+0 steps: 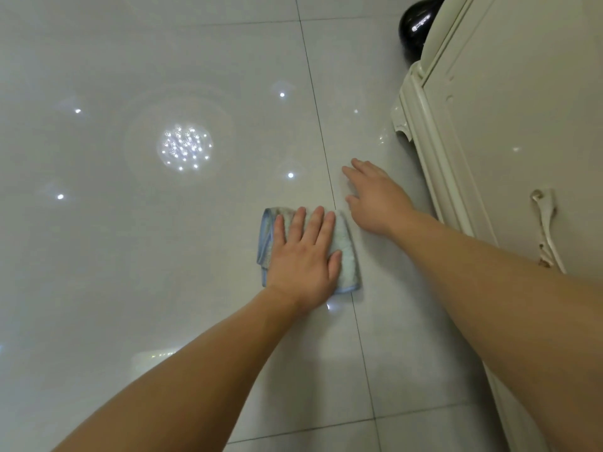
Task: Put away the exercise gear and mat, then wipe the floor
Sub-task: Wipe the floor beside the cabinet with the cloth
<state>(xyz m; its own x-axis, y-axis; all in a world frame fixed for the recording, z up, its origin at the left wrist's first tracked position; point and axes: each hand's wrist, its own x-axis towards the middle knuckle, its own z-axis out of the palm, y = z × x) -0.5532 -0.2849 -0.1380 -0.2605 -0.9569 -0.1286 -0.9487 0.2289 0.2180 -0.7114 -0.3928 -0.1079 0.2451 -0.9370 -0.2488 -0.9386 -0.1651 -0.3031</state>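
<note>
From the head view, we see our left hand [303,256] lying flat on the folded, blue-edged cloth [346,256], fingers straight and slightly apart, pressing it to the glossy tiled floor [146,272] across a grout line. Our right hand [375,197] is just beyond the cloth near the cream cabinet [489,125], fingers straight and loosely spread, holding nothing. We cannot tell whether it touches the tile.

A cream cabinet [522,125] with moulded edges is seen along the right side, and a pale, ornate handle [544,223] is fixed to its door. A glossy black rounded object [416,27], possibly a ball, is partly hidden behind its far corner.
</note>
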